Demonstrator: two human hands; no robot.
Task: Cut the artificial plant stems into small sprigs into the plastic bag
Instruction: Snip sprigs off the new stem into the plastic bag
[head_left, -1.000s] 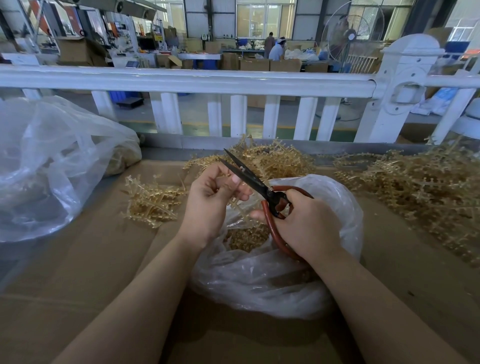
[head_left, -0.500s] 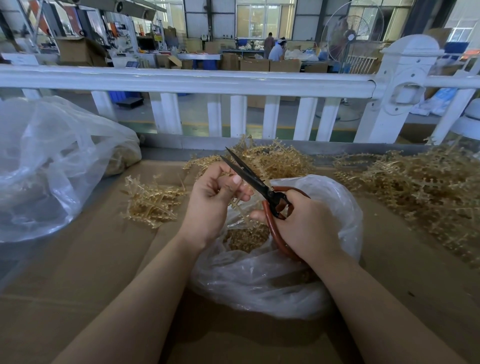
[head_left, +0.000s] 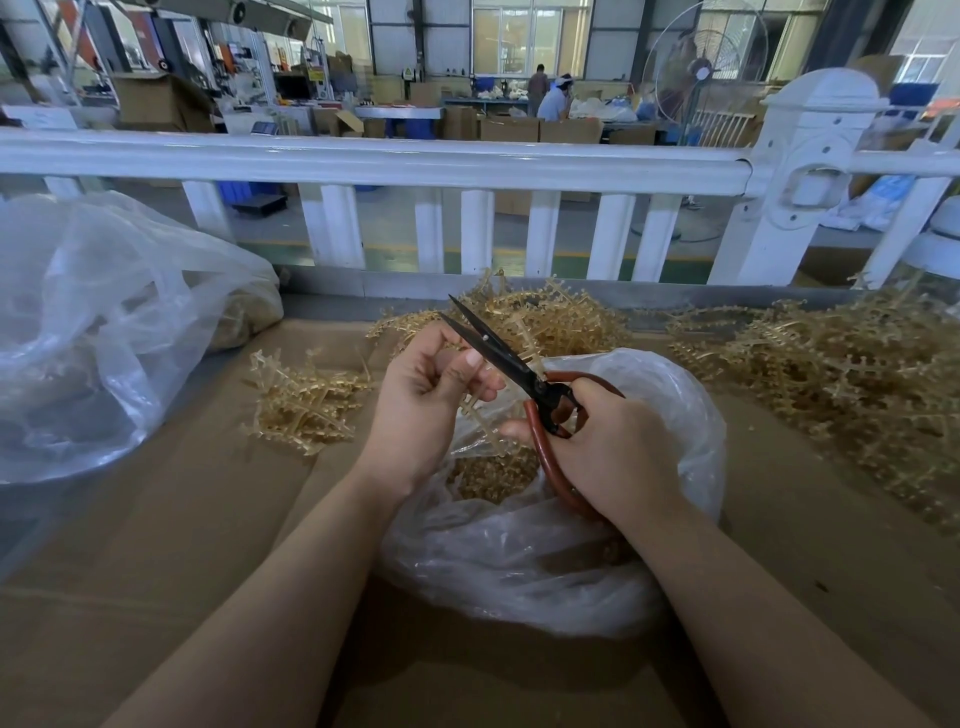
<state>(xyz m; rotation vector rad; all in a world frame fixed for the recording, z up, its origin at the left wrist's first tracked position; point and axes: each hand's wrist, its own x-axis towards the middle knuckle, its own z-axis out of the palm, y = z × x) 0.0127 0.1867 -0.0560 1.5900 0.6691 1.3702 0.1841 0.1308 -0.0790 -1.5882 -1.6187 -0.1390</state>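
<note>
scissors (head_left: 498, 353) slightly parted above bag (head_left: 675, 415)

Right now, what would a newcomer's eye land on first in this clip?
Centre frame, the right hand grips red-handled scissors, blades parted, while the left hand pinches a tan plastic stem over an open clear plastic bag of cut sprigs. A large stem pile sprawls at right.

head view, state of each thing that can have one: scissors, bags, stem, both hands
black-bladed scissors with red handles: blades slightly parted, pointing up and away
clear plastic bag in the middle: mouth open, cut sprigs inside
pale gold plastic stem: held over that bag
left hand: pinches the stem
right hand: grips the scissor handles
large clear bag at left: crumpled, partly filled
</note>
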